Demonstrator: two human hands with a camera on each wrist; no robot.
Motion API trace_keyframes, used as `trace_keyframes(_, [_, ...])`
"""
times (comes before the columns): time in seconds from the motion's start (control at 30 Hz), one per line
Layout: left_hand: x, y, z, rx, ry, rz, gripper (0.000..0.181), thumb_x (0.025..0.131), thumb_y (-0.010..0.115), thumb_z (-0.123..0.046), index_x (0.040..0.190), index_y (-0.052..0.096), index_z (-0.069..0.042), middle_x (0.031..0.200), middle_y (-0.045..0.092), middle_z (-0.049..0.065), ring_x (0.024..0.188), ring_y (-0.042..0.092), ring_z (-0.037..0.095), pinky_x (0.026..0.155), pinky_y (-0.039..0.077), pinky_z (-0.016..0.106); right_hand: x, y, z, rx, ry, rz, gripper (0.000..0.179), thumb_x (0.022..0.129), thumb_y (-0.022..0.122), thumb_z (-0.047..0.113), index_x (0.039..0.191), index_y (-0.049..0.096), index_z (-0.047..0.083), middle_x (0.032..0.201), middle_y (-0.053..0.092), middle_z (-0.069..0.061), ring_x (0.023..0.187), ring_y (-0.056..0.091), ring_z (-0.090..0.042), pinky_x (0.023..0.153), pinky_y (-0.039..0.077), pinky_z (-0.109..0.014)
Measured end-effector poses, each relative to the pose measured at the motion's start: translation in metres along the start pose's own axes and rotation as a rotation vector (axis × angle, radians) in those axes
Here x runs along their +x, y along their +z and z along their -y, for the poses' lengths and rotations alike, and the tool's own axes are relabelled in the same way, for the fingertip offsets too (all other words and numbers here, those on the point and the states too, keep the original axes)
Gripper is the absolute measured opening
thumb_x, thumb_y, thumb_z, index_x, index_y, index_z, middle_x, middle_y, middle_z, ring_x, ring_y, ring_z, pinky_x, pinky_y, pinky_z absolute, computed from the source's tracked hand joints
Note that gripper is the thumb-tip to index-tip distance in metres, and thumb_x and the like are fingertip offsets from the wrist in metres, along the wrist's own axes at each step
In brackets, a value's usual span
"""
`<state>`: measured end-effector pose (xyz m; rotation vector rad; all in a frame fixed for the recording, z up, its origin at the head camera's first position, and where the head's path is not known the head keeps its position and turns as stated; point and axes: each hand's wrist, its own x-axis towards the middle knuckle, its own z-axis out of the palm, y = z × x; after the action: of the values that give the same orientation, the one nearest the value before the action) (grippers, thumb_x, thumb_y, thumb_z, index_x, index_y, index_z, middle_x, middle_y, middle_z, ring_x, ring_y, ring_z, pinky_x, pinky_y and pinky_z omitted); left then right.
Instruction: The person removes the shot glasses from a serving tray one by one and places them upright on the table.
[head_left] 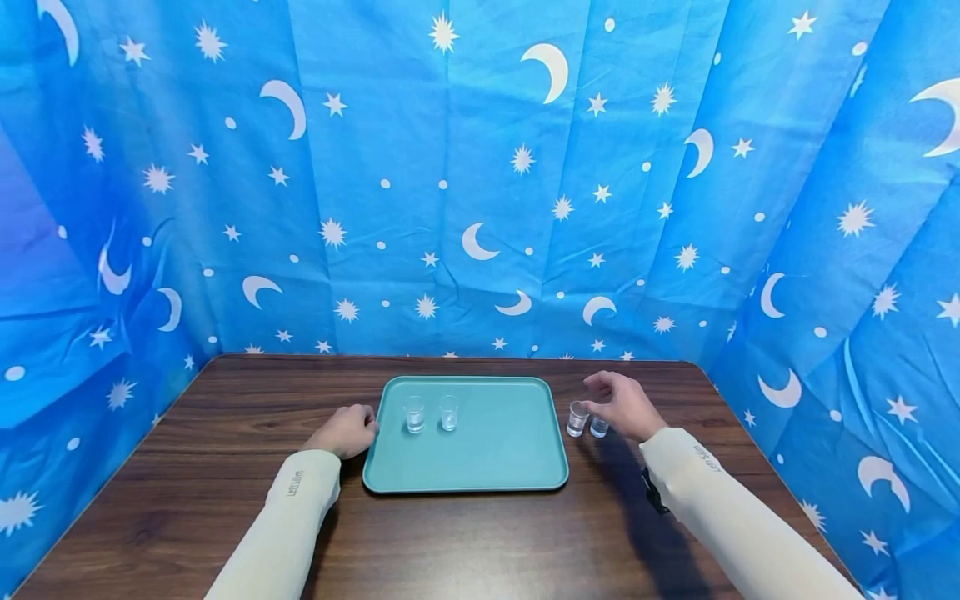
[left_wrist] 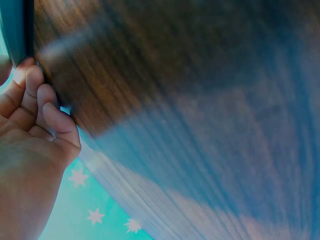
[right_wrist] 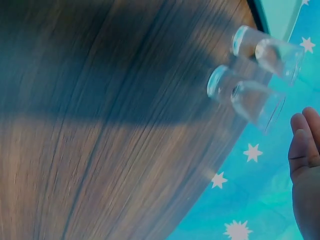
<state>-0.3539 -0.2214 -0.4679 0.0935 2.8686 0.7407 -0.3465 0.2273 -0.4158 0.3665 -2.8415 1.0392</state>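
Observation:
My left hand [head_left: 347, 432] is at the left edge of a green rectangular tray [head_left: 495, 467]. In the left wrist view its curled fingers [left_wrist: 37, 95] hold the tray's rim, the thumb mostly out of frame. Two clear shot glasses stand upright on the tray, one glass [head_left: 414, 415] left of the other [head_left: 448, 413]. Right of the tray, two more shot glasses [right_wrist: 267, 55] [right_wrist: 245, 98] stand side by side on the wood. Just above them hovers my right hand [head_left: 626, 407], thumb and fingers parted. The right wrist view shows it apart from both glasses.
A dark wooden table [head_left: 465, 550] bears everything. Behind it and along both sides hangs a blue curtain [head_left: 495, 183] with white moons and stars. Bare wood lies in front of the tray.

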Motion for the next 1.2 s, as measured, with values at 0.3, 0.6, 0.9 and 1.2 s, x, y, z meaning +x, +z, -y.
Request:
trace_keyframes(0.3, [-0.001,-0.001,0.003,0.002,0.002,-0.002,0.017,0.098,0.046,-0.016,0.090,0.058,-0.006,0.071,0.051,0.008,0.063,0.048,0.021,0.057,0.039,0.034,0.009,0.023,0.024,0.055,-0.062,-0.010,0.035,0.086,0.071,0.015,0.118,0.060,0.006,0.114,0.060,-0.014,0.101,0.058,-0.030,0.081,0.049,-0.042])
trace_keyframes(0.6, [-0.002,-0.003,0.005,0.008,0.011,-0.006,0.018,0.098,0.045,-0.016,0.087,0.056,-0.007,0.070,0.050,0.009,0.061,0.047,0.021,0.056,0.038,0.034,0.024,0.052,0.058,0.070,-0.137,-0.017,0.035,0.084,0.073,0.019,0.116,0.063,0.007,0.110,0.061,-0.008,0.101,0.057,-0.026,0.082,0.048,-0.039])
trace_keyframes(0.9, [-0.003,0.000,0.002,-0.008,0.016,-0.016,0.020,0.099,0.045,-0.016,0.084,0.055,-0.008,0.069,0.049,0.009,0.059,0.046,0.021,0.054,0.037,0.033,0.029,0.097,0.089,0.070,-0.204,0.085,0.038,0.084,0.073,0.019,0.118,0.060,0.007,0.113,0.062,-0.010,0.103,0.057,-0.027,0.084,0.047,-0.039])
trace_keyframes(1.2, [-0.007,0.001,0.002,-0.012,0.021,-0.040,0.020,0.099,0.045,-0.017,0.083,0.055,-0.009,0.068,0.050,0.008,0.058,0.046,0.021,0.054,0.038,0.033,0.039,0.136,0.119,0.054,-0.165,0.207,0.057,0.085,0.073,0.020,0.133,0.049,0.003,0.122,0.055,-0.014,0.109,0.054,-0.029,0.088,0.046,-0.043])
